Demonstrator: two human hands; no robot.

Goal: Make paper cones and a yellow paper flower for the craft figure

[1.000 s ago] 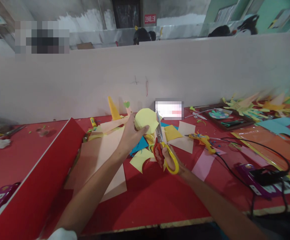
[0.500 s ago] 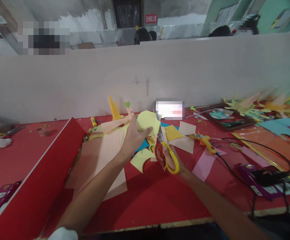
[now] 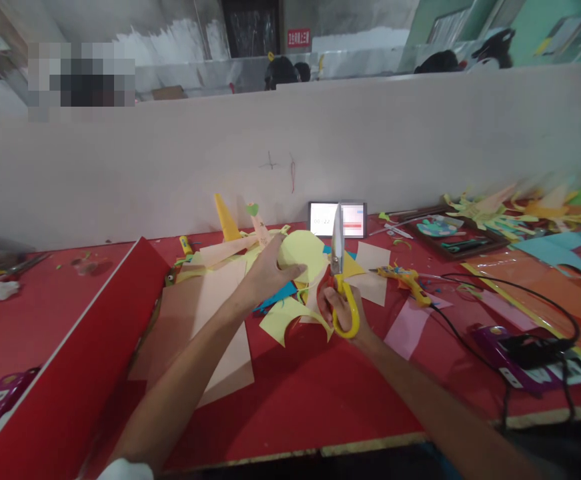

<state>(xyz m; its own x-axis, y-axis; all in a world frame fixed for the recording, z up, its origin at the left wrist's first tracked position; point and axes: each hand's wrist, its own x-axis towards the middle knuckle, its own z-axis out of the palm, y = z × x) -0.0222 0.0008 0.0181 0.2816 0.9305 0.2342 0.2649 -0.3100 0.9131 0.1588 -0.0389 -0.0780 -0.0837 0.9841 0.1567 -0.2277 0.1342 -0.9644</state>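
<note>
My left hand [image 3: 266, 272] pinches a rounded piece of pale yellow paper [image 3: 304, 251] above a heap of paper offcuts. My right hand [image 3: 341, 313] grips yellow and red scissors [image 3: 339, 275] by the handles, with the blades closed and pointing up, just right of the yellow piece and clear of it. A yellow offcut [image 3: 285, 316] lies on the red table [image 3: 310, 393] under both hands.
A yellow glue gun [image 3: 406, 279] lies to the right, with black cables [image 3: 525, 313] and a purple device [image 3: 515, 363] beyond it. Peach sheets [image 3: 215, 313] and a raised red board [image 3: 85, 360] are at left. A small screen [image 3: 320, 219] leans on the white partition. Coloured paper cutouts [image 3: 515, 213] pile at far right.
The scissors have come out of the yellow paper and swung upright with the blades closed. My left hand has lowered the yellow piece slightly.
</note>
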